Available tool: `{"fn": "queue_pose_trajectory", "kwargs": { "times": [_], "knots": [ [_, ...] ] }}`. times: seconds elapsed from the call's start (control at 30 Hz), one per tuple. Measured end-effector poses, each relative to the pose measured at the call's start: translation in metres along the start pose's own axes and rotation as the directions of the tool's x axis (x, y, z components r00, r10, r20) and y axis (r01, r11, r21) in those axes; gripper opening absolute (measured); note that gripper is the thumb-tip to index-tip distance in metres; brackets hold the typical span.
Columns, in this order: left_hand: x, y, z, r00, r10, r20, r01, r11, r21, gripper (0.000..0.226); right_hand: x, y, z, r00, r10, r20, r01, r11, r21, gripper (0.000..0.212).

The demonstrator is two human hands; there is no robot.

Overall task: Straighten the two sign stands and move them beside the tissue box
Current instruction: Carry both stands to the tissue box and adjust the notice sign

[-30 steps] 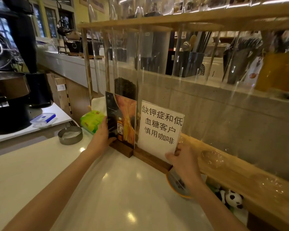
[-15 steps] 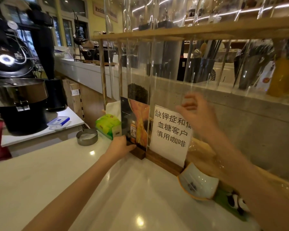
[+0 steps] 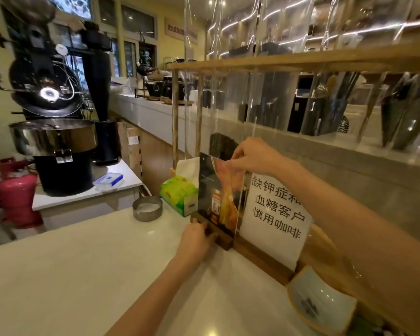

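Two sign stands rise upright side by side on the white counter (image 3: 87, 275). The left one is a clear panel with a dark and orange bottle picture (image 3: 216, 197) in a wooden base. My left hand (image 3: 197, 238) grips the front of that base. My right hand (image 3: 255, 156) pinches the panel's top right corner. The right stand holds a white sheet with black Chinese characters (image 3: 274, 219) in a long wooden base; my right forearm crosses its upper part. A green tissue box (image 3: 178, 192) with a white tissue sticking up sits just left of the picture stand, almost touching it.
A round metal tin (image 3: 147, 208) sits left of the tissue box. A white bowl with an orange rim (image 3: 321, 304) leans at the right end of the stands. Behind them runs a wooden rack with tall clear tubes (image 3: 252, 93). A black roaster machine (image 3: 54, 132) stands far left.
My right hand left the white sign's lower edge, rose, and crossed left to the picture panel's top corner. My left hand slid down from the panel's side to its wooden base.
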State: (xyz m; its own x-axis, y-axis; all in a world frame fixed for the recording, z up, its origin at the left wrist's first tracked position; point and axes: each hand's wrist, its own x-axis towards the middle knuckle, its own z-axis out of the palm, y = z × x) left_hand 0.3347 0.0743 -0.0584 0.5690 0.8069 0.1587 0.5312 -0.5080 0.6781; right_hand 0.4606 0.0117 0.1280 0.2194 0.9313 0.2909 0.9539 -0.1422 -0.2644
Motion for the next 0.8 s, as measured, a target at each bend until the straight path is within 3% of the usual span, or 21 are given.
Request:
{"fn": "queue_pose_trajectory", "kwargs": {
  "times": [0.23, 0.8],
  "knots": [
    [0.0, -0.001, 0.0, 1.0, 0.006, -0.013, -0.006, 1.0, -0.007, 0.033, -0.001, 0.003, 0.004, 1.0, 0.005, 0.01, -0.006, 0.993, 0.114, 0.025],
    [0.012, 0.0, 0.007, 0.999, 0.046, 0.005, -0.046, 0.999, 0.022, 0.037, -0.002, 0.008, 0.011, 0.997, -0.019, -0.08, 0.028, 0.993, 0.117, 0.022]
  ]
}}
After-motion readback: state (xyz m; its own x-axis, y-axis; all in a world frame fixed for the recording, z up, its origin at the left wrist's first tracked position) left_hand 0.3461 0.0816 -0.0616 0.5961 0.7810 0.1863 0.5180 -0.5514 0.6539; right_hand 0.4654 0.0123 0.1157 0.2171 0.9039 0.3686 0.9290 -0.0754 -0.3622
